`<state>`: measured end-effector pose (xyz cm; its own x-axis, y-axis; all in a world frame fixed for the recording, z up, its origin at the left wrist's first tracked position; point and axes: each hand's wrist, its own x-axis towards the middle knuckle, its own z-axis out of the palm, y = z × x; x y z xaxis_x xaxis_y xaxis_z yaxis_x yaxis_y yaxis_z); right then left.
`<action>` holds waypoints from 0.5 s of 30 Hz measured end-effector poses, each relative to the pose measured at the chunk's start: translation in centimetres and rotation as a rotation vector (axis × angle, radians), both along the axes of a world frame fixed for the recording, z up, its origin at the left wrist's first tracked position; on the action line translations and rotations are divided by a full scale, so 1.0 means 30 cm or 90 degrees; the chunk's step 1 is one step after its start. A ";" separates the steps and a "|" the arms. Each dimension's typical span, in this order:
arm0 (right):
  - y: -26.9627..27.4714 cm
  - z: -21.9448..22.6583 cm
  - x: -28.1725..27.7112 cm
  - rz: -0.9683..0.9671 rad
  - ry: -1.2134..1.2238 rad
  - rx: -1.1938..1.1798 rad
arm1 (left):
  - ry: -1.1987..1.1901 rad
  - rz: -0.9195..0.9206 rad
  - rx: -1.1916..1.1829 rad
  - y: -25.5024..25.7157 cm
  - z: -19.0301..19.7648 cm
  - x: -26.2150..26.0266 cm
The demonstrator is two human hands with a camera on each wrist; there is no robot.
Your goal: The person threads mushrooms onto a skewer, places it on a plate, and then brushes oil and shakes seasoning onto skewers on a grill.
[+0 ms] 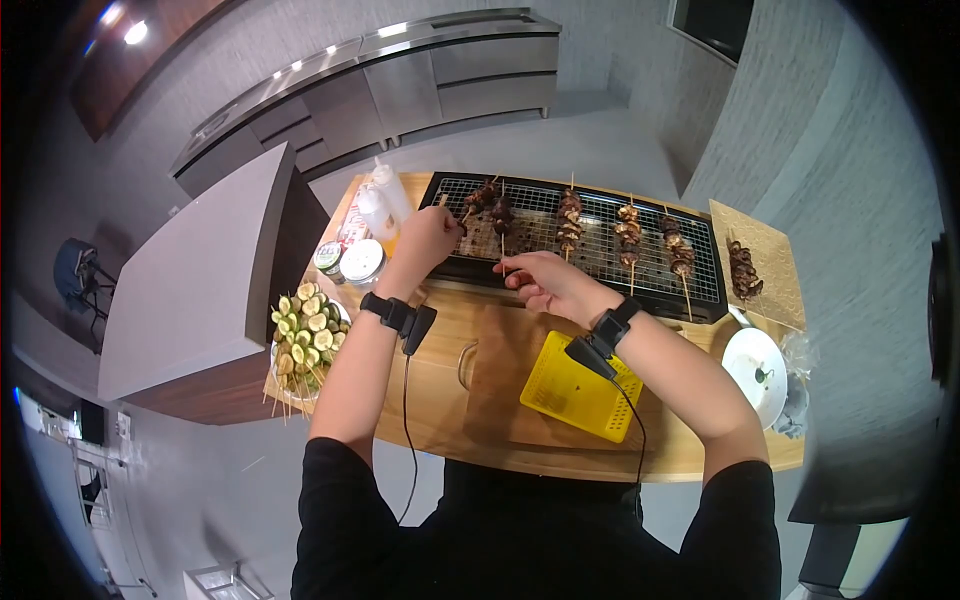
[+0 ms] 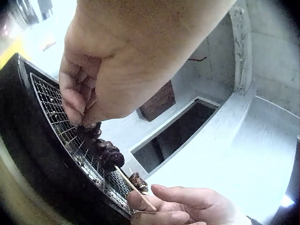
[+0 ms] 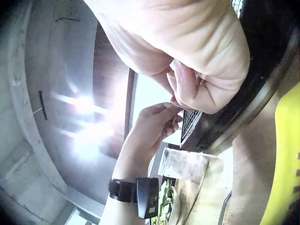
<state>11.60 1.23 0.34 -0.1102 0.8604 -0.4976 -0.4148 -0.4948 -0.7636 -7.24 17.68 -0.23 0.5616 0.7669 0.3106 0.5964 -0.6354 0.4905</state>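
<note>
My left hand [image 1: 428,243] is at the grill's left end, its curled fingers pinching near the lower end of the leftmost meat skewer [image 1: 480,197]; the exact grip is partly hidden. Beside it, my right hand [image 1: 552,284] pinches the bare stick of a second dark meat skewer [image 1: 502,215], which lies on the wire rack. The left wrist view shows this stick [image 2: 133,186] between the thumb and fingers of my right hand [image 2: 183,206], with dark meat [image 2: 110,154] beyond it. Three more skewers, including one at the middle [image 1: 569,220], lie on the black grill [image 1: 465,268].
Zucchini skewers [image 1: 308,335] are piled on a plate at the left, near jars [image 1: 362,262] and squeeze bottles [image 1: 376,212]. A yellow basket [image 1: 575,390] stands in front. At the right are a gold board [image 1: 775,270] with a meat skewer and a white plate [image 1: 745,375].
</note>
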 end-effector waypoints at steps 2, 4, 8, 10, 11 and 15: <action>0.007 -0.008 0.005 -0.007 0.012 0.009 | -0.017 0.004 0.007 -0.012 0.009 -0.005; 0.005 -0.006 0.004 -0.019 0.010 0.013 | -0.020 0.018 0.016 -0.029 0.024 -0.011; -0.001 -0.001 0.004 -0.025 0.012 0.022 | -0.005 0.022 0.017 -0.023 0.016 -0.015; -0.001 -0.003 0.003 -0.024 0.011 0.033 | -0.025 0.018 0.023 -0.030 0.018 -0.018; -0.001 -0.003 0.003 -0.023 0.010 0.039 | -0.015 0.020 0.020 -0.032 0.021 -0.019; -0.009 -0.006 -0.006 -0.031 0.001 0.054 | 0.036 0.020 0.022 -0.022 0.014 -0.040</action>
